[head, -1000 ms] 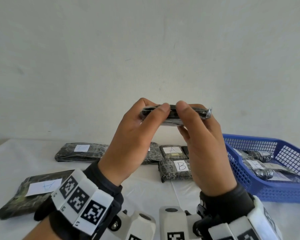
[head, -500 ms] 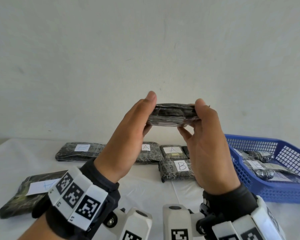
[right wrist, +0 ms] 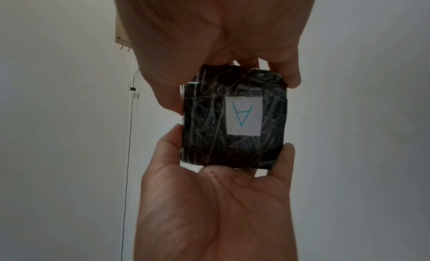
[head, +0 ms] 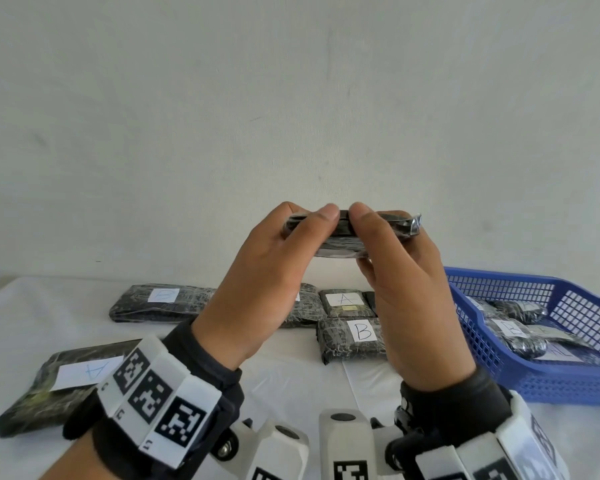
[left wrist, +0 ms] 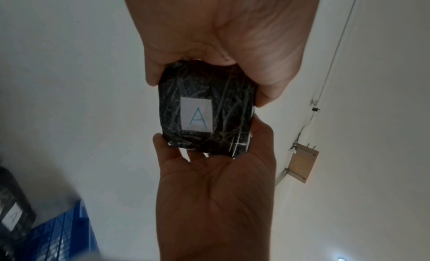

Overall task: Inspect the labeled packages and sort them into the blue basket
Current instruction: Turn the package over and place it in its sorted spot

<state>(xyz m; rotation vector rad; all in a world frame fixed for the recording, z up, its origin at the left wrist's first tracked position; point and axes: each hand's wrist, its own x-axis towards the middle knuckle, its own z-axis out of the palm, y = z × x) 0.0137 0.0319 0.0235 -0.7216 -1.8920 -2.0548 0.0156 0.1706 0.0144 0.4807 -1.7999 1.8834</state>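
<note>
Left hand and right hand pinch the A-labelled package by opposite edges; film-wrapped, probably light and slippery (label underneath), so edge grips suit.

2 hands: left hand, right hand. 1 held package, label A. 5 packages seen on table: front-left A, back-left, one half hidden behind left hand, A, B. 1 blue basket, at least 3 packages inside, exact count unclear.
</note>
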